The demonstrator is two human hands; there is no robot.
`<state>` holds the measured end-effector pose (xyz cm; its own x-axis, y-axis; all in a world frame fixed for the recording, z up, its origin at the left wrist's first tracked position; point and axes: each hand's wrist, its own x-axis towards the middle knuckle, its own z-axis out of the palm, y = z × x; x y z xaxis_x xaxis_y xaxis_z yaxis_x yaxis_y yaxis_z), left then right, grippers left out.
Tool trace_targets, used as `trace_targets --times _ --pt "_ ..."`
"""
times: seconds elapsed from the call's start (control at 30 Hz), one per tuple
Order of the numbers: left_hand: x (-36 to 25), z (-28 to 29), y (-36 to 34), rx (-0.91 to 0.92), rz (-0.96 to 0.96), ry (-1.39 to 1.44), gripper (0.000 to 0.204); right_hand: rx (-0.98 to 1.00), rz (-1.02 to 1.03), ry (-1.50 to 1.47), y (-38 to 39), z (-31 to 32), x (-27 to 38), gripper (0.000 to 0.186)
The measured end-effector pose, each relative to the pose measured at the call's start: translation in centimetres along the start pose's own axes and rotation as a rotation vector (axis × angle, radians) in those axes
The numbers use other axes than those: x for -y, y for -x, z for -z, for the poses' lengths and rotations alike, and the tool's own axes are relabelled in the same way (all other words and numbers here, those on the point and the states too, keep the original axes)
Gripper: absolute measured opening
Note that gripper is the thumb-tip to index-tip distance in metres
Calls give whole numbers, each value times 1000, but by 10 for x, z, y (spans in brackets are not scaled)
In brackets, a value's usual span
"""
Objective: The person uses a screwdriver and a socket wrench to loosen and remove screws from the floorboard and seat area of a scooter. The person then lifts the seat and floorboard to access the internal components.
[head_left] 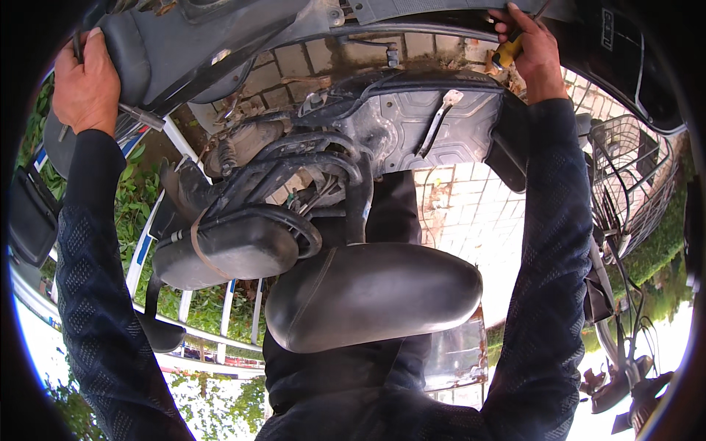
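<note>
At the upper left, my left hand [87, 84] is closed round a dark bar [77, 45] beside a black padded part [126, 55]. A short metal rod [143, 117] sticks out just below that hand. At the upper right, my right hand [535, 55] holds a screwdriver [507, 55] with a yellow and black handle. Its fingertips reach the edge of a long dark plastic panel [434, 9]; the screwdriver's tip cannot be made out. Between my arms stands a two-wheeler's dark tube frame [359, 195], with a black saddle [375, 294] in front of my body.
A second black seat [228, 250] with a brown strap sits left of the saddle. A grey plastic footboard [448, 128] lies beyond the frame. On the right is a wire basket [632, 162] with cables. White railings [143, 257] and plants line the left; paving bricks [294, 59] show below.
</note>
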<state>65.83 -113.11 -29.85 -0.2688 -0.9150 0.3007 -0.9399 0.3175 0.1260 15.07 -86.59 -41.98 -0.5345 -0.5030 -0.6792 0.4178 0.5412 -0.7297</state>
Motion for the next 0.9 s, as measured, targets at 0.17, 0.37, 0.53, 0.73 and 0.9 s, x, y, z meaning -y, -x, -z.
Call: trace_targets --times 0.17,0.37,0.53,0.73,0.9 --pt "-6 3 1 25 69 21 35 53 -69 -134 -4 -3 -29 19" --pt "-15 7 5 63 110 105 29 -25 -242 -243 14 -20 -67 21" --pt "-16 8 5 62 115 81 28 -40 -258 -124 30 -25 -80 22" --pt "-19 8 6 43 86 85 26 -158 -111 76 51 9 -100 19" --pt "-25 8 7 37 117 133 25 -180 -104 79 58 46 -105 14"
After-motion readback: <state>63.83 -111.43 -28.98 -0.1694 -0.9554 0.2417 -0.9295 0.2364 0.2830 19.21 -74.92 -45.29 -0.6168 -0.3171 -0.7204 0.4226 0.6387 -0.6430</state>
